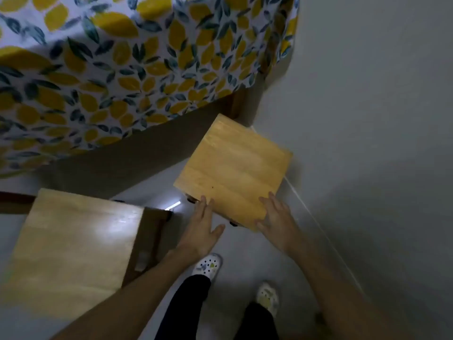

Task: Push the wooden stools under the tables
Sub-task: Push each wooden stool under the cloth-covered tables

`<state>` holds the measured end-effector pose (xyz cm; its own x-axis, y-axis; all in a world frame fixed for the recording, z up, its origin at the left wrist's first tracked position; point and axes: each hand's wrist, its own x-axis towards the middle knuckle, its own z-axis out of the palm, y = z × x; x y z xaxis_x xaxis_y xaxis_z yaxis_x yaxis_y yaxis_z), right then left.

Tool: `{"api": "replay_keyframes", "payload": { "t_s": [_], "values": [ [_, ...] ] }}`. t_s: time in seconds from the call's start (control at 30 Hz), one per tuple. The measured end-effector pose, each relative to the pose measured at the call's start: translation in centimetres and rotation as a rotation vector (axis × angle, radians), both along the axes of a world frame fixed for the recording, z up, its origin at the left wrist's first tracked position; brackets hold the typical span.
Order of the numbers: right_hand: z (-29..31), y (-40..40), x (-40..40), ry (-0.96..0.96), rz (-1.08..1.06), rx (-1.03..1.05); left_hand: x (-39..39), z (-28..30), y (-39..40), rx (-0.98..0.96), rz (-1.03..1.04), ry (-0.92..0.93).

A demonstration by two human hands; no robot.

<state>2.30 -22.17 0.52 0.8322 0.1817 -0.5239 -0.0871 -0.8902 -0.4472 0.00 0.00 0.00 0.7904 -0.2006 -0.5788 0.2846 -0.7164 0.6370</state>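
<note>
A wooden stool point(232, 170) with a square light-wood seat stands on the floor by the table's right corner, its far corner just under the edge of the table point(122, 69), which wears a lemon-print cloth. My left hand point(202, 224) rests with fingers spread at the seat's near left edge. My right hand point(275, 217) lies flat with fingers apart on the seat's near corner. Neither hand wraps around anything. A second wooden stool point(71, 244) stands at the lower left, outside the table's edge.
A grey wall point(367, 119) runs along the right, close to the stool. A dark wooden table leg point(236, 106) shows beyond the stool. My feet in white clogs point(208, 266) stand on the pale floor below my hands.
</note>
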Motion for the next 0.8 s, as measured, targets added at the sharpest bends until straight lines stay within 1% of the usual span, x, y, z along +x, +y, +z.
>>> {"api": "replay_keyframes", "payload": {
  "t_s": [0.1, 0.17, 0.23, 0.3, 0.4, 0.53, 0.63, 0.8],
  "values": [
    [-5.1, -2.1, 1.5, -0.058, 0.098, -0.032, 0.6, -4.5, -1.6, 0.156, -0.07, 0.001],
    [-8.0, -3.7, 2.4, -0.075, 0.155, -0.055, 1.0, -7.1, -2.9, 0.257, -0.067, -0.015],
    [-10.3, -5.3, 2.6, -0.085, 0.239, -0.096, 0.8, -9.2, -4.5, 0.327, -0.014, -0.046],
    [-11.8, -7.0, 2.8, -0.171, 0.316, -0.131, 0.8, -10.6, -6.6, 0.343, 0.107, -0.061],
    [-13.3, -8.1, 2.8, -0.323, 0.407, -0.147, 0.8, -11.9, -8.7, 0.377, 0.247, -0.076],
    [-14.6, -8.4, 3.5, -0.423, 0.456, -0.122, 1.0, -12.4, -9.6, 0.465, 0.266, -0.043],
    [-15.3, -8.3, 3.7, -0.421, 0.488, -0.152, 1.3, -12.2, -9.7, 0.459, 0.282, -0.021],
    [-15.8, -7.7, 4.5, -0.422, 0.566, -0.263, 1.9, -12.0, -9.2, 0.442, 0.291, -0.063]
  ]
}}
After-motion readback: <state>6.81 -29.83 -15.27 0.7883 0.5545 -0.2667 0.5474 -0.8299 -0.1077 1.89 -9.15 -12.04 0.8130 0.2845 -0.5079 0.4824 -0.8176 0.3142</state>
